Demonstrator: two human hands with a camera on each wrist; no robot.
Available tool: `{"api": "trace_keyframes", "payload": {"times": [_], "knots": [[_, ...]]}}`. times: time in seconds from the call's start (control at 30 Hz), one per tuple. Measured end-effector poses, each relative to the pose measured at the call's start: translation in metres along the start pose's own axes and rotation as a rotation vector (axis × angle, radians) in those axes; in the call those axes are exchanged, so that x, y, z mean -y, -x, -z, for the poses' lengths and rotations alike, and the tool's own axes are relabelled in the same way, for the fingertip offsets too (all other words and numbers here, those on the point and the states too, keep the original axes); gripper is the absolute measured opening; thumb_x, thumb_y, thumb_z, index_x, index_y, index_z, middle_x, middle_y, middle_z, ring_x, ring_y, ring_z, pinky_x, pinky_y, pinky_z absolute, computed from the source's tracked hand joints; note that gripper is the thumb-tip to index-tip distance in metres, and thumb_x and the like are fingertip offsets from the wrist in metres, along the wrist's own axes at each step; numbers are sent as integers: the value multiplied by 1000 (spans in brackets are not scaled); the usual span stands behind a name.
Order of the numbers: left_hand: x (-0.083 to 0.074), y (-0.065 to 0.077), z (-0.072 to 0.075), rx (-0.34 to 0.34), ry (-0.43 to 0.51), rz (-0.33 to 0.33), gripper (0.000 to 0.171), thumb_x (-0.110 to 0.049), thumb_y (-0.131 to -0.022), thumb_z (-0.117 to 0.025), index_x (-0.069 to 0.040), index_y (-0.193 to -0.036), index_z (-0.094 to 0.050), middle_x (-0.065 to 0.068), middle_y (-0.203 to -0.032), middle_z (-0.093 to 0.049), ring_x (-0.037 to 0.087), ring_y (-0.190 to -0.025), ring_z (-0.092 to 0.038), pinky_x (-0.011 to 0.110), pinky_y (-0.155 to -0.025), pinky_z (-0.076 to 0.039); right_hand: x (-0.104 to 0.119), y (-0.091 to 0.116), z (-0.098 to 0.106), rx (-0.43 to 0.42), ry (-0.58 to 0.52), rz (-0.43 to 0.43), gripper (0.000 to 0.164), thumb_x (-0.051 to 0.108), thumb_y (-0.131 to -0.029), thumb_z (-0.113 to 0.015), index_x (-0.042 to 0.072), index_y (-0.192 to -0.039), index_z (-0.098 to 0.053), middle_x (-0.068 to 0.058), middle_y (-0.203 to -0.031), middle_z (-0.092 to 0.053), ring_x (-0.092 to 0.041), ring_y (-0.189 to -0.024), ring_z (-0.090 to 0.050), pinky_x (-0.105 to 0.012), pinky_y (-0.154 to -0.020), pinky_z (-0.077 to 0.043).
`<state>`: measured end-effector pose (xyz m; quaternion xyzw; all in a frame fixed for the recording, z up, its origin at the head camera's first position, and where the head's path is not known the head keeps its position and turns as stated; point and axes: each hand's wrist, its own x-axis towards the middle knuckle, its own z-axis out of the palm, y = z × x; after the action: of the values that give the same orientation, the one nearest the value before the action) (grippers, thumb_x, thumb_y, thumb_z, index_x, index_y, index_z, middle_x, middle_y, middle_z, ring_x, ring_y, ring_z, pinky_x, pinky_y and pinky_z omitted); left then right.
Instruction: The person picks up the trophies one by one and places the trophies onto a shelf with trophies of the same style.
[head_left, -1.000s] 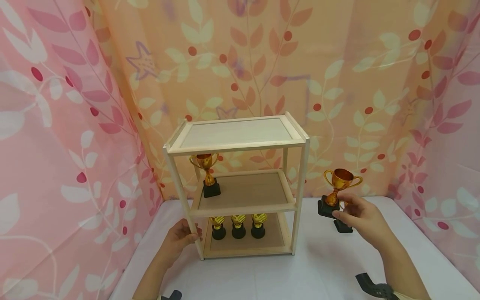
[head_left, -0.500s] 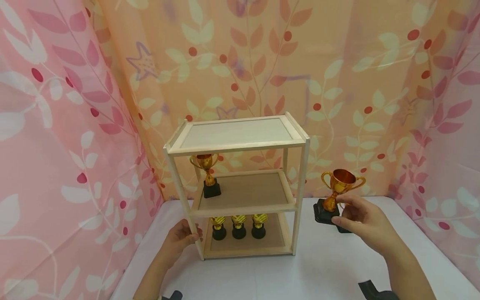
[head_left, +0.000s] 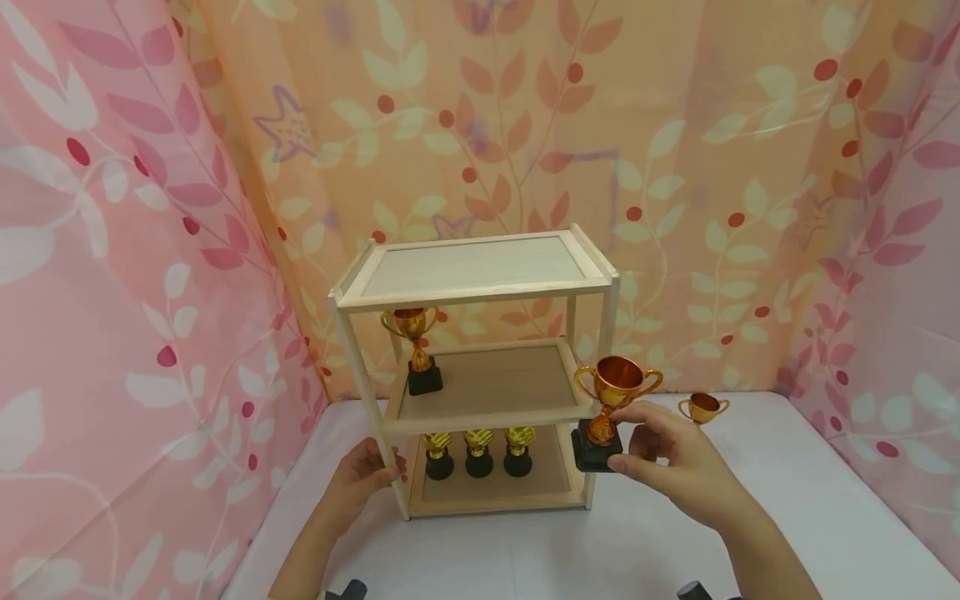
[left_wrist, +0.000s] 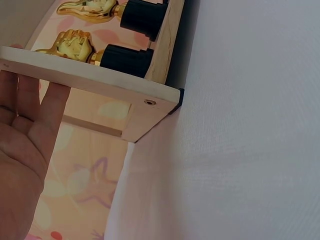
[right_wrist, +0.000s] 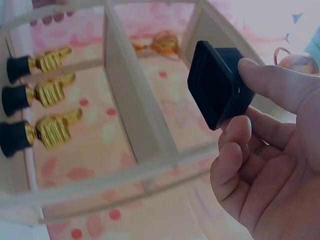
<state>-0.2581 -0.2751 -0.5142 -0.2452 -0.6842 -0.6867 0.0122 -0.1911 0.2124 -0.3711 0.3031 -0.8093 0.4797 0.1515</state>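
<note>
My right hand (head_left: 678, 462) pinches a gold trophy cup (head_left: 619, 382) with two handles by its stem and square black base, holding it upright in front of the shelf's right post. The underside of that base (right_wrist: 212, 90) shows large in the right wrist view. At the left, my left hand (head_left: 354, 482) grips the front post of a pale wooden shelf (head_left: 472, 265); its fingers pass behind the post (left_wrist: 100, 79) in the left wrist view. A matching trophy cup (head_left: 420, 367) stands at the left of the middle tier.
Three gold thumbs-up trophies (head_left: 478, 454) on round black bases line the bottom tier. Another trophy cup (head_left: 703, 408) stands on the white-covered table (head_left: 525, 558), partly hidden behind my right hand. Patterned curtains (head_left: 480, 108) enclose the back and sides.
My right hand has carried the trophy cup left and slightly down, toward the shelf, uncovering the top of the cup behind. The left hand stays at the post.
</note>
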Motion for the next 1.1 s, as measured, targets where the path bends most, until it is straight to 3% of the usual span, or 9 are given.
{"api": "trace_keyframes", "payload": {"times": [0.2,0.43,0.73,1.1], "knots": [[0,1,-1,-7,3,13,19,6,-98,-59,8,-114,-49,3,-106,-72,27,-100,-72,39,-88,-61,10,-10,-20,38,-5,-78,43,18,-87,-83,24,-125,-64,1,-92,-62,-13,-69,-61,-26,-57,-51],[0,1,0,-4,10,1,19,7,-98,-58,10,-113,-48,4,-106,-72,29,-100,-72,39,-88,-61,20,-27,-40,45,-22,-87,44,24,-87,-83,22,-128,-65,2,-107,-66,-14,-70,-60,-26,-57,-51],[-1,2,-2,-22,7,27,23,6,-98,-59,13,-115,-45,4,-106,-72,33,-101,-72,39,-88,-61,25,-54,-61,65,-14,-165,47,34,-87,-83,25,-129,-65,-2,-85,-63,-18,-69,-59,-27,-58,-51],[-3,1,-2,11,5,-27,23,7,-99,-57,14,-116,-45,6,-108,-71,31,-102,-72,38,-87,-61,22,-88,-75,46,69,-234,48,37,-87,-81,27,-132,-65,2,-96,-66,-19,-76,-60,-33,-63,-52]]}}
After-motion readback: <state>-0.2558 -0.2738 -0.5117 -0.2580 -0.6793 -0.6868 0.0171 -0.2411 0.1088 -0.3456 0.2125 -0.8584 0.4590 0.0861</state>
